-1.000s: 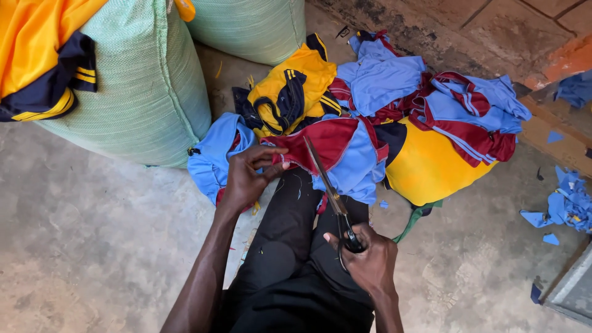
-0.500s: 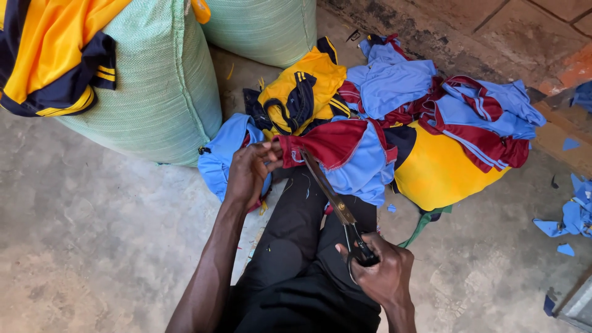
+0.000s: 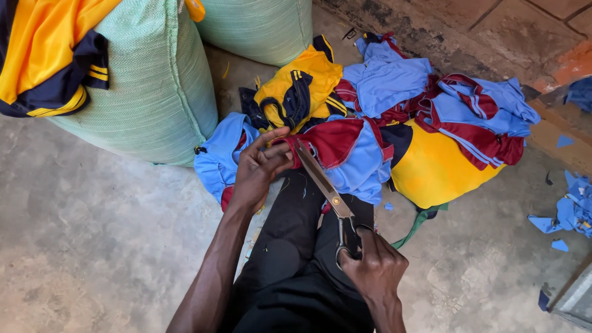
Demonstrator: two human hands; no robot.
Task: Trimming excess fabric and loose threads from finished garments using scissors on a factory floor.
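My left hand (image 3: 258,169) pinches the maroon-and-blue garment (image 3: 345,151); my right hand (image 3: 373,271) grips the scissors (image 3: 327,191), blades at the cloth.

Grey concrete floor (image 3: 92,246) in daylight, green woven sacks (image 3: 160,86) beside a brick ledge (image 3: 505,31).

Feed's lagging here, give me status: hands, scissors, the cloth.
Left hand pinching maroon-and-blue garment. Right hand in scissors handles, blades at the cloth edge. Garment pile behind; nothing blocking.
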